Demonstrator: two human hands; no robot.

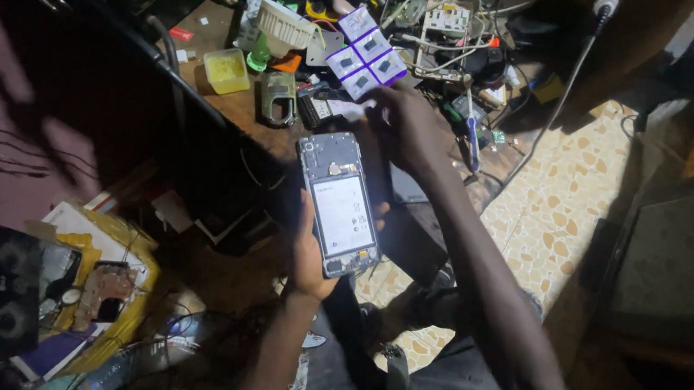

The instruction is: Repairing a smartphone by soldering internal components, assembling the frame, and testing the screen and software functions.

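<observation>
My left hand (309, 254) holds an opened smartphone (338, 202) with its back cover off, showing a white battery and grey inner frame. It is upright in my palm over my lap. My right hand (406, 125) reaches forward past the phone's top to the cluttered wooden workbench (239, 100). Its fingers rest near a small white part and a strip of small purple-and-white packets (366, 52). I cannot tell whether the fingers pinch anything.
The bench carries a yellow plastic tub (226, 70), a white round fan-like part (282, 25), a green tool (279, 97), a blue-handled screwdriver (472, 135), circuit boards and tangled wires. A yellow box with phone parts (104, 287) sits at lower left. Patterned floor tiles (557, 203) lie to the right.
</observation>
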